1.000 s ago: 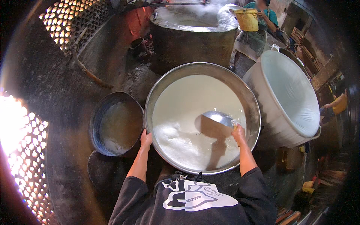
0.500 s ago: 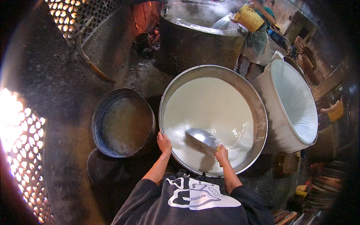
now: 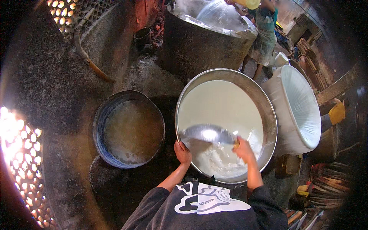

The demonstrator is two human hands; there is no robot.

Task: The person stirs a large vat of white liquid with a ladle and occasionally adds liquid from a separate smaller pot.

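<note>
Perforated wall: at your far left a wall with many small holes (image 3: 23,153) glows bright orange-white.
Blue basin: a round blue-rimmed basin (image 3: 100,147) stands on the dark ground, left of the big pan and just beside it; it holds a shallow cloudy liquid.
Your left hand: your left hand (image 3: 182,152) rests on the near-left rim of the big pan, fingers folded over the edge, so it is closed on the rim.
Big pan: the wide metal pan (image 3: 268,115) is directly in front of you, filled with white milky liquid that foams near your hands.
Scoop: a shallow metal scoop (image 3: 205,133) lies tilted over the liquid in the near part of the pan, between your two hands; its bowl points to your left.
Your right hand: your right hand (image 3: 243,148) is clamped on the right end of the scoop, over the liquid, near the near-right rim.
Stone vat: behind the pan stands a large round vat (image 3: 207,46) with steam above it.
Other person: at the top a person (image 3: 264,34) stands beside the vat; what the person holds you cannot tell clearly.
White tub: to the right of the pan, touching it, a large white tub (image 3: 303,107) leans to the right.
</note>
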